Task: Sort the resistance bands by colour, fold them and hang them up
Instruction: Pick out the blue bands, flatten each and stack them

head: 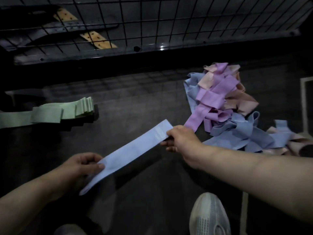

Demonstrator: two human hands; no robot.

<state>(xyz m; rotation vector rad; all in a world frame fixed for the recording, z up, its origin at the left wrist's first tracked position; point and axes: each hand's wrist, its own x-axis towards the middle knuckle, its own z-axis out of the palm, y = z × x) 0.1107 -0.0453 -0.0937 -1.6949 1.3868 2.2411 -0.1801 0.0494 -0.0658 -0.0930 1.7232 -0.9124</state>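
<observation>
A light blue resistance band is stretched flat between my two hands above the dark floor. My left hand pinches its near end with thumb on top. My right hand grips its far end, fingers curled underneath. To the right lies a tangled heap of bands in purple, pink and blue. At the left, several green bands lie flat in an overlapping row.
A black wire grid panel stands along the back, with dark straps and tan wooden strips behind it. My white shoe rests at the bottom. A pale frame edge shows at the far right.
</observation>
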